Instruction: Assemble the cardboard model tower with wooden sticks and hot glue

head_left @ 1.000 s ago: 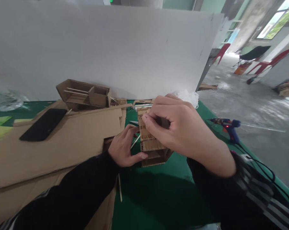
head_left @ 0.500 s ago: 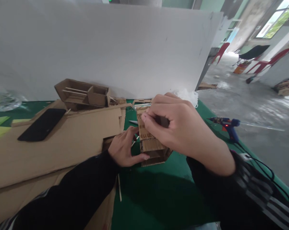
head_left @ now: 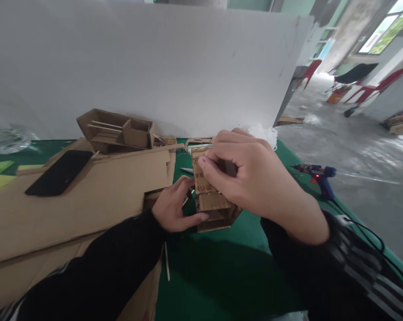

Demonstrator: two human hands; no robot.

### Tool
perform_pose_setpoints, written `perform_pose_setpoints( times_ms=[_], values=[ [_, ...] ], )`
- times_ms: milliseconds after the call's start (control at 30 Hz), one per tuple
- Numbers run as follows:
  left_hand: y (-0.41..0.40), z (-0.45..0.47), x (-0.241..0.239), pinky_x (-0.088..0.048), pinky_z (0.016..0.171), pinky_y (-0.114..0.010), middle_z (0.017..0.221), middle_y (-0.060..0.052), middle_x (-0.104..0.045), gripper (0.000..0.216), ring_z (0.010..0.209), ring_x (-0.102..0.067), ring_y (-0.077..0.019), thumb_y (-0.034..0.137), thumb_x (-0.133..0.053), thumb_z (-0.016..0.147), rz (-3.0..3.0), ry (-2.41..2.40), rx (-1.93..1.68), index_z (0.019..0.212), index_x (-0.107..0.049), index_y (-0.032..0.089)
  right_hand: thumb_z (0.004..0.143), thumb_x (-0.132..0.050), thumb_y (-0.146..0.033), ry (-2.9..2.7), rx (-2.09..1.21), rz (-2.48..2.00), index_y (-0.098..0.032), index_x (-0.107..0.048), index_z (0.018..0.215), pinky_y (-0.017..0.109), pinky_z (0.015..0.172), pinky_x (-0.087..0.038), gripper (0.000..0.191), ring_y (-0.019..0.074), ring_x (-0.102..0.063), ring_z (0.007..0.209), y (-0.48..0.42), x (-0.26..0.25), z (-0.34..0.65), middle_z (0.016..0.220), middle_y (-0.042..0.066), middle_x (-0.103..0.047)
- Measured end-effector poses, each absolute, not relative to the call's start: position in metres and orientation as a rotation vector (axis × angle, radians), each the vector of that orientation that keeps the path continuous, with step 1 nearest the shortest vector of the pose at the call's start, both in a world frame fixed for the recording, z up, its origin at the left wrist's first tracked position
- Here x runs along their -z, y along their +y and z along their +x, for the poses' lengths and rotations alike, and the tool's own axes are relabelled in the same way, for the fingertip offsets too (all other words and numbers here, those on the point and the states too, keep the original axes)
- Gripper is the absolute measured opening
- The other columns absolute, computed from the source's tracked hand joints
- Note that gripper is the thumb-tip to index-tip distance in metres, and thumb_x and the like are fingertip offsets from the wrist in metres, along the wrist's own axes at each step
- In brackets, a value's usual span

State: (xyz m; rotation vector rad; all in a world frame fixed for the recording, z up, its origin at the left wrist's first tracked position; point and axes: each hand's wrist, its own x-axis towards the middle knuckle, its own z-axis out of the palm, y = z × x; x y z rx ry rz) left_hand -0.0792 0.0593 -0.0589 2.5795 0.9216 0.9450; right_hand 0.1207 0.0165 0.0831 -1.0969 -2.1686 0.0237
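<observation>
A small cardboard box model (head_left: pixel 212 206) stands upright on the green table (head_left: pixel 228 276). My right hand (head_left: pixel 248 178) is closed over its top, fingers pinching the upper edge of the printed cardboard panel. My left hand (head_left: pixel 173 206) grips the model's lower left side, thumb along its base and fingers curled at its left face. A thin wooden stick (head_left: pixel 167 267) lies on the table under my left wrist.
Large flat cardboard sheets (head_left: pixel 71 209) cover the left of the table, with a black phone (head_left: pixel 59 172) on them. Another cardboard model (head_left: pixel 116 130) sits at the back by a white board (head_left: pixel 148 67). A blue glue gun (head_left: pixel 317 174) with its cable lies at right.
None beyond a slight curl of my left fingers toward the model; both hands stay on it.
</observation>
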Motion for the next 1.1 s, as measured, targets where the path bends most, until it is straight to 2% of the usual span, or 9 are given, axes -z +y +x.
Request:
perform_pose_setpoints(
  times_ms=[300,433,633,700,800,933,1000,1067,1100],
  values=[
    [0.06,-0.078,0.058,-0.058,0.079,-0.044,0.113,-0.015,-0.063,0.069,0.093,-0.067,-0.0296,0.062,-0.061,0.082,2.555,0.912,-0.947,0.131,-0.049,0.015,0.091,-0.055,-0.015,-2.171,0.019,-1.106,-0.018,-0.06,0.069,0.032,0.074,-0.039,0.022,0.0166,-0.05,0.076,0.019,-0.083,0.12,0.074,0.002,-0.057],
    [0.059,-0.078,0.061,-0.058,0.075,-0.044,0.11,-0.015,-0.064,0.071,0.087,-0.068,-0.0286,0.063,-0.061,0.081,2.554,0.943,-0.937,0.132,-0.049,0.014,0.093,-0.055,-0.019,-2.182,0.004,-1.099,-0.018,-0.059,0.07,0.032,0.075,-0.039,0.024,0.0169,-0.051,0.077,0.018,-0.084,0.121,0.075,0.002,-0.058],
    [0.057,-0.077,0.067,-0.058,0.07,-0.041,0.109,-0.011,-0.065,0.076,0.078,-0.069,-0.0249,0.065,-0.06,0.081,2.498,0.982,-1.04,0.137,-0.037,0.018,0.093,-0.063,-0.034,-2.236,-0.015,-1.082,-0.019,-0.057,0.074,0.032,0.074,-0.038,0.025,0.0177,-0.051,0.079,0.016,-0.086,0.123,0.081,0.002,-0.058],
    [0.053,-0.075,0.067,-0.059,0.075,-0.042,0.109,-0.012,-0.063,0.069,0.086,-0.07,-0.0269,0.063,-0.059,0.083,2.548,1.014,-1.106,0.133,-0.04,0.019,0.092,-0.065,-0.041,-2.265,-0.007,-1.08,-0.019,-0.057,0.077,0.032,0.074,-0.038,0.028,0.0183,-0.05,0.081,0.015,-0.086,0.124,0.084,0.002,-0.058],
    [0.044,-0.067,0.066,-0.055,0.094,-0.048,0.119,-0.015,-0.059,0.066,0.115,-0.062,-0.0328,0.052,-0.063,0.083,2.602,1.085,-1.322,0.134,-0.039,0.018,0.091,-0.065,-0.047,-2.3,-0.001,-1.079,-0.02,-0.056,0.079,0.033,0.075,-0.037,0.031,0.0197,-0.051,0.083,0.015,-0.087,0.125,0.087,0.003,-0.058],
    [0.04,-0.056,0.057,-0.045,0.111,-0.053,0.146,-0.02,-0.042,0.096,0.14,-0.043,-0.0354,0.036,-0.075,0.075,2.61,1.113,-1.695,0.151,-0.018,0.02,0.092,-0.062,-0.049,-2.323,-0.006,-1.077,-0.019,-0.055,0.079,0.035,0.076,-0.038,0.033,0.0205,-0.051,0.082,0.016,-0.087,0.126,0.088,0.004,-0.059],
    [0.042,-0.054,0.048,-0.041,0.114,-0.055,0.155,-0.019,-0.032,0.099,0.146,-0.035,-0.0347,0.033,-0.073,0.079,2.661,1.011,-1.742,0.155,-0.011,0.024,0.092,-0.062,-0.05,-2.331,-0.009,-1.074,-0.019,-0.056,0.08,0.035,0.076,-0.039,0.033,0.0207,-0.051,0.082,0.015,-0.088,0.126,0.088,0.004,-0.059],
    [0.045,-0.055,0.037,-0.039,0.116,-0.055,0.158,-0.018,-0.03,0.093,0.149,-0.03,-0.0336,0.032,-0.069,0.082,2.684,0.923,-1.7,0.156,-0.013,0.024,0.092,-0.062,-0.05,-2.341,-0.011,-1.061,-0.019,-0.058,0.084,0.035,0.078,-0.041,0.032,0.0215,-0.053,0.086,0.014,-0.089,0.127,0.091,0.004,-0.06],
    [0.046,-0.056,0.031,-0.037,0.118,-0.056,0.156,-0.017,-0.034,0.085,0.148,-0.032,-0.0336,0.033,-0.068,0.084,2.69,0.904,-1.69,0.154,-0.021,0.024,0.092,-0.062,-0.05,-2.351,-0.01,-1.057,-0.019,-0.059,0.089,0.036,0.08,-0.042,0.031,0.0222,-0.054,0.088,0.013,-0.089,0.128,0.094,0.005,-0.061]
  ],
)
